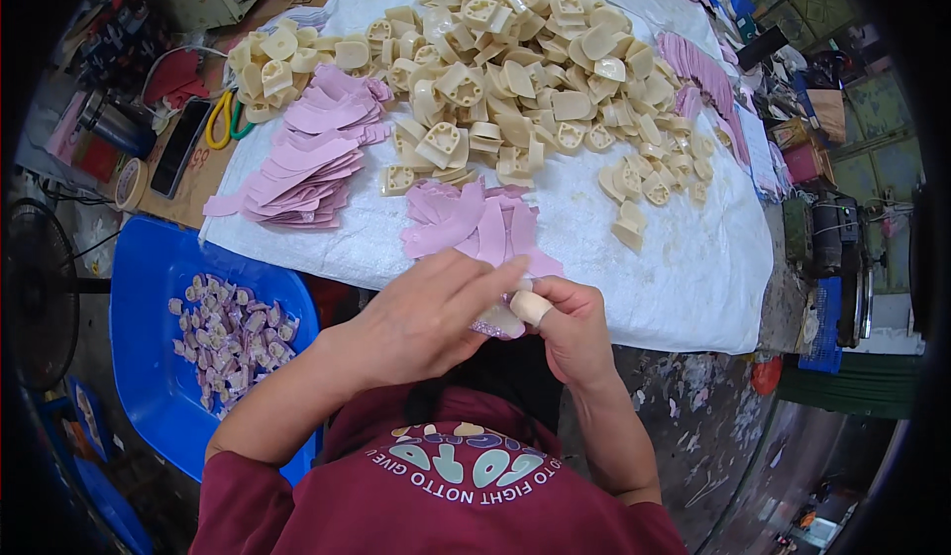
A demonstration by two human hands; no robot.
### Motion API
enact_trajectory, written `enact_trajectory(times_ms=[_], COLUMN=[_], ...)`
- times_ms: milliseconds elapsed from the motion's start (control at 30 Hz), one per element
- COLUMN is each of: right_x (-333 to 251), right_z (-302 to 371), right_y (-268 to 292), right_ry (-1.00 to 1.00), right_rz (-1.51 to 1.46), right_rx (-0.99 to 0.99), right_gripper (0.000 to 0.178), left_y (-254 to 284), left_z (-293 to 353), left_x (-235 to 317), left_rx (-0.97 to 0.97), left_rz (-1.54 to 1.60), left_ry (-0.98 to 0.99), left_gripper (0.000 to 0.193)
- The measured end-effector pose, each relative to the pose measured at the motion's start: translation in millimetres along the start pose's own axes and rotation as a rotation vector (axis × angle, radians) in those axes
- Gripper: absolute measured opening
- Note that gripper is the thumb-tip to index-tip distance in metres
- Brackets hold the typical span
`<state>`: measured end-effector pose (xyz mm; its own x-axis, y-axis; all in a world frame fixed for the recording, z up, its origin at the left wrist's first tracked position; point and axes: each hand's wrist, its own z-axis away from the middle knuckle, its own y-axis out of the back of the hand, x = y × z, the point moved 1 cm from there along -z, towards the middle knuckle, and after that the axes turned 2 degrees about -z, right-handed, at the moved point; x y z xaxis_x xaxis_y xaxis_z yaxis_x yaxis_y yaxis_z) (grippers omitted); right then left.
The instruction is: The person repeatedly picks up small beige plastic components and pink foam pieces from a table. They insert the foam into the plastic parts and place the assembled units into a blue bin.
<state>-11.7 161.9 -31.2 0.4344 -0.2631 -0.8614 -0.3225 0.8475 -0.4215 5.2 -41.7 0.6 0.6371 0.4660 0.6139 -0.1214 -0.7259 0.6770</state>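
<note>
Close to my body, at the table's front edge, both hands meet around a small shoe heel (498,322) with glittery pink covering on it. My left hand (421,307) bends over it from the left, its fingers partly hiding it. From the other side my right hand (577,332) pinches it, with a beige cap or wrap at the thumb. Just beyond the fingers lies a loose pile of pink cut pieces (475,220). A taller stack of pink pieces (302,164) is farther left. Behind them rises a big heap of bare cream plastic heels (525,70).
A blue basin (149,298) of pink-covered heels (233,342) stands low at the left. White cloth (693,288) covers the table. A phone (181,147), tape roll (131,184) and yellow-handled scissors (218,121) lie left. More pink strips (708,80) lie far right.
</note>
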Motion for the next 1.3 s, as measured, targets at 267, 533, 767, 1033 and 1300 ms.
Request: enact_trajectory(times_ms=[267,533,767,1033,1300], right_x=[-10,-1,-8,-5,-16], right_z=[11,1,-3,-3,3], right_y=[-18,-18,-31,-23,-19], right_ry=[0.314,0.405,0.226,0.309,0.539], right_rz=[0.285,0.103,-0.228,0.155,0.619], right_rx=[0.096,0.114,0.132,0.156,0.108], right_gripper=[0.016,0.019,0.022,0.020,0.020], left_y=[3,-16,-29,-31,-20], left_z=[-4,-7,-11,-8,-4], left_x=[7,7,9,12,2], left_rx=[0.093,0.260,0.454,0.367,0.406], left_rz=[-0.091,-0.021,0.031,0.172,0.727], left_ry=[0.049,0.132,0.215,0.452,0.458], left_gripper=[0.046,0.041,0.036,0.035,0.027])
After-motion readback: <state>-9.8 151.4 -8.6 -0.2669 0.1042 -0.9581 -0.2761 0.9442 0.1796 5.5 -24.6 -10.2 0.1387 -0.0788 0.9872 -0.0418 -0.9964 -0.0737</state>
